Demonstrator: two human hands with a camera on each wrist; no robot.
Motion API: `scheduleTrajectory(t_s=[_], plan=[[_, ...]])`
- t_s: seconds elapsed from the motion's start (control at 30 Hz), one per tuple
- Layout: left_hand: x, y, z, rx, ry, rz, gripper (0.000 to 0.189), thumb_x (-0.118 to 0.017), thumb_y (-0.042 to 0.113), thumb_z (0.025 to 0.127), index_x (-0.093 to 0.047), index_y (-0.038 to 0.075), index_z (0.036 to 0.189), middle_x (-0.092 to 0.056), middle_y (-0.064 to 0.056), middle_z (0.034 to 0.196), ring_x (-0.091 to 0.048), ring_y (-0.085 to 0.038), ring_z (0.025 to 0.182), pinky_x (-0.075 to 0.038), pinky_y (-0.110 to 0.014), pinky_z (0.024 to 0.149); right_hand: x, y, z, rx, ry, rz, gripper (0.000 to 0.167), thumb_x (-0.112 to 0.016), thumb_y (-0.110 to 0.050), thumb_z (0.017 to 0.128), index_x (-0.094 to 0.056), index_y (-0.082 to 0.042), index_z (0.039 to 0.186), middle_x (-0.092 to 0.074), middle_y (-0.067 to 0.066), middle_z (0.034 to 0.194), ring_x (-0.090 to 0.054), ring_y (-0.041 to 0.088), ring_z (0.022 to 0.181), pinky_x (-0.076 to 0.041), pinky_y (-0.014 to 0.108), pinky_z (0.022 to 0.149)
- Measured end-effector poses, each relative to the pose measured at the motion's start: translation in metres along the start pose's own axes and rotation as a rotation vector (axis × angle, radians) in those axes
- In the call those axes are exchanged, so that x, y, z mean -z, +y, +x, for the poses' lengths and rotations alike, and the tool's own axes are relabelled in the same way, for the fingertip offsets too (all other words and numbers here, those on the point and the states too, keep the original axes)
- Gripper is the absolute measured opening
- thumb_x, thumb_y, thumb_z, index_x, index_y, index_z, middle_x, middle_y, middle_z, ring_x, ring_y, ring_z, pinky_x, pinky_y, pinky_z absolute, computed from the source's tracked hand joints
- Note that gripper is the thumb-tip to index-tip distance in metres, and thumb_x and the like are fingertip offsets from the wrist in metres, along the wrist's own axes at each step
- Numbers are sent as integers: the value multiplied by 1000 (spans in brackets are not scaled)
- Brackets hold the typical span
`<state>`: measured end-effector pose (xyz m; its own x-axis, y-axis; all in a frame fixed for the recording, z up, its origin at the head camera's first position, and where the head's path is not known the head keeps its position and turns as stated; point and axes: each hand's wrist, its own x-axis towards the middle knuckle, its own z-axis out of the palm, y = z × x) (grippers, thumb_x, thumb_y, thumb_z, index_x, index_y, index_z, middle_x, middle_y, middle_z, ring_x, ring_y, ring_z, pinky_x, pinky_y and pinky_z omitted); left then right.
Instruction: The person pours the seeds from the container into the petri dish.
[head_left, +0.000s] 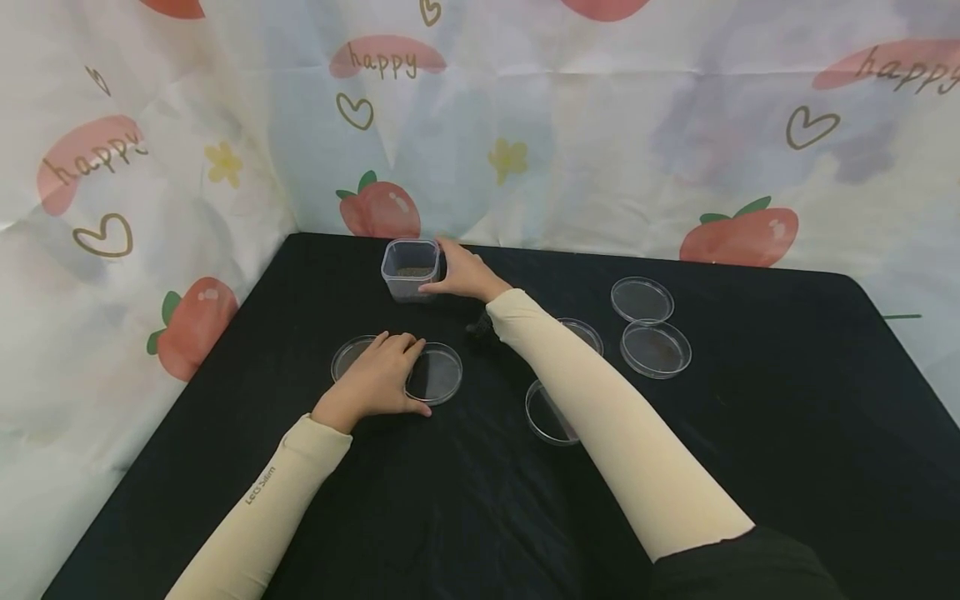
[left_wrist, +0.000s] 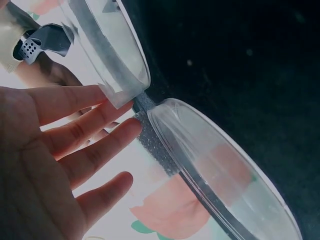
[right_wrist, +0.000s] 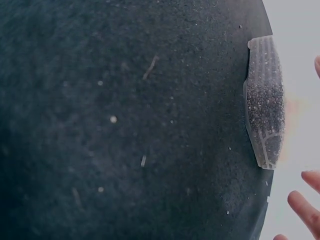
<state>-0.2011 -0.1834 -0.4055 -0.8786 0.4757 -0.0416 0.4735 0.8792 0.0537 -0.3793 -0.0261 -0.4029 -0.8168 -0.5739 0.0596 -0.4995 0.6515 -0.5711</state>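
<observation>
A clear, squarish, round-cornered tub, open on top with speckled dark grains inside, sits just left of the right grip; whether that clasps it, I cannot tell. The left grip is released, fingers straight, with shallow transparent round dishes on either side.

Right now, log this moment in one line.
left hand: at two clear dishes; right hand: at tub; tub: upright, grainy contents; four other dishes: on black cloth
</observation>
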Motion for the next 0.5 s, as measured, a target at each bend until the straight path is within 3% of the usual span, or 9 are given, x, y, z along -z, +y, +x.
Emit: scheduleTrajectory(t_s=[0.3,0.5], plan=[[1,1,1,12,-6,4,100,-75,61,65,-46,-3,136,-51,-17,130,-49,-31,124,-27,-51,114,-3,1,2,-8,2,-1,91,-72,-45,78,-25,-9,147,-42,9,144,-42,25,132,-28,54,111],[1,2,2,17,-14,6,99,-74,62,66,-46,-2,136,-51,-17,132,-47,-31,126,-27,-51,114,-6,3,3,1,15,21,83,-74,-44,77,-33,-9,141,-50,8,133,-49,23,122,-35,51,107]])
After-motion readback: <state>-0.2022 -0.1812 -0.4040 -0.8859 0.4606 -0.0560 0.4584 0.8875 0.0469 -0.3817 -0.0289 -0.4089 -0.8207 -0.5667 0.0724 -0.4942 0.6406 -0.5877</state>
